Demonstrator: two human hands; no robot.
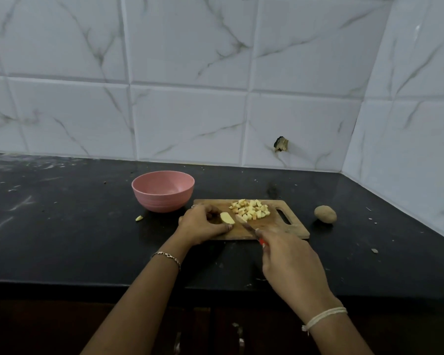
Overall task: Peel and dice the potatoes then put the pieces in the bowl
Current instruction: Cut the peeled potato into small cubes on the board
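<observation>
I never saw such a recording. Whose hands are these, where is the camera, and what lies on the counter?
No machine here: a person wears one camera on the head, looking down at both bare hands. The left hand holds a peeled potato piece on a board. The right hand holds a knife, blade beside that piece. Diced potato lies piled on the board. On the black counter stand a pink bowl, no dice visible inside, and an unpeeled potato; one stray bit lies near the bowl.
</observation>
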